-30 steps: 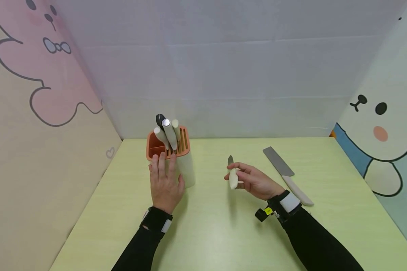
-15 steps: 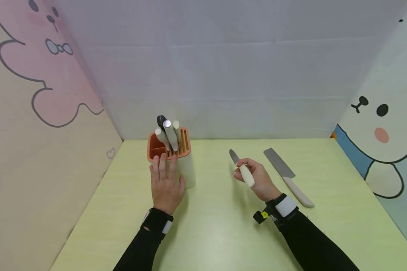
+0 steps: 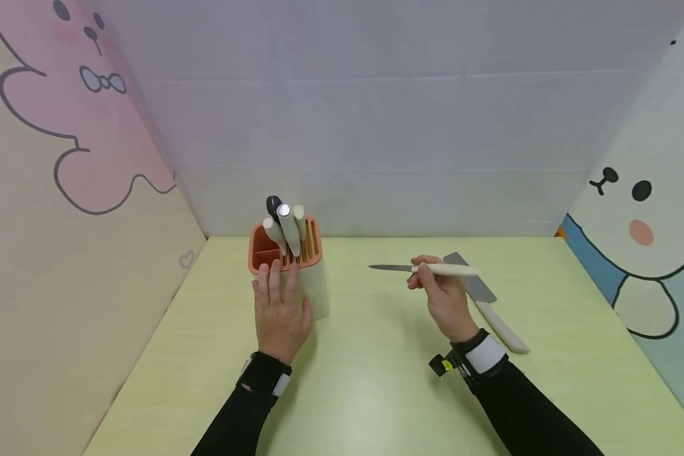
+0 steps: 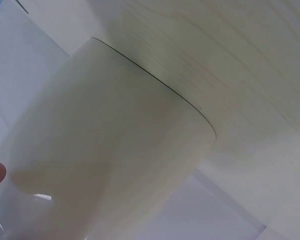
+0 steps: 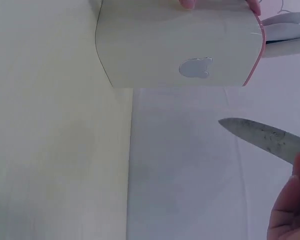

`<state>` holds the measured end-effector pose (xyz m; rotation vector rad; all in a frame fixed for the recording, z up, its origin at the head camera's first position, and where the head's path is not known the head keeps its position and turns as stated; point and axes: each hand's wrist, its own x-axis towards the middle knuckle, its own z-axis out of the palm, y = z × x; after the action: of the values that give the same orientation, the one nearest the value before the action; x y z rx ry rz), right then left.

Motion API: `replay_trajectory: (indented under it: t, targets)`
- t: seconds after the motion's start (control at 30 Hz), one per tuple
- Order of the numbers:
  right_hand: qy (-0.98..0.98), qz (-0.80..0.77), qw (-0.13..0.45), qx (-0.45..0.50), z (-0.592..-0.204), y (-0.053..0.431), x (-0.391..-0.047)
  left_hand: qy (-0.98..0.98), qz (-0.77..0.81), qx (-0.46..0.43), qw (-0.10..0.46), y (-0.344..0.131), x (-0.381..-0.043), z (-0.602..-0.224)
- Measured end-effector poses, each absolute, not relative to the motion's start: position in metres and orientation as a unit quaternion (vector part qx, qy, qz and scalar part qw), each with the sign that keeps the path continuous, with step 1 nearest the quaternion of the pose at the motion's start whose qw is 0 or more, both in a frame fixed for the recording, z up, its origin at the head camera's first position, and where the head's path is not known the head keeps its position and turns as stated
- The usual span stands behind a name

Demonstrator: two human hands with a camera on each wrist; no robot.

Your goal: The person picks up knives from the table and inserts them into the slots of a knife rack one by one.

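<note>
With thumb and fingers my right hand pinches the white handle of a small paring knife above the table. The grey blade points left, toward the knife block. My left hand lies with fingers extended against the front of the white knife block, which has an orange slotted top. Several white handles and one black handle stand up out of it. In the left wrist view the block's smooth wall fills the middle. Behind and right of my right hand, a cleaver lies on the table, its blade partly covered.
The pale yellow table reaches back to a whitish wall sheet. Side panels with cartoon animals flank it. An open orange compartment forms the left part of the block's top.
My right hand has swung the paring knife from pointing away to pointing left, rising slightly and shifting right over the cleaver. My left hand stays against the block.
</note>
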<state>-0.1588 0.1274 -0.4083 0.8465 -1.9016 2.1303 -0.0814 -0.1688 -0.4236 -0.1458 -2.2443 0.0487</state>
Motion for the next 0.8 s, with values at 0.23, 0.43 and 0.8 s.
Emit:
replay_trajectory:
  t: [0.23, 0.43, 0.8]
  targets:
    - [-0.657, 0.699, 0.125, 0.254, -0.409, 0.126, -0.166, -0.900, 0.017, -0.057, 0.431, -0.170, -0.082, -0.425]
    - [-0.668, 0.700, 0.128, 0.219, -0.393, 0.126, -0.166, -0.897, 0.015, -0.059, 0.437, -0.170, -0.084, -0.425]
    - [-0.700, 0.621, 0.240, 0.261, -0.334, 0.106, -0.176, -0.897, 0.017, -0.057, 0.439, -0.170, -0.084, -0.427]
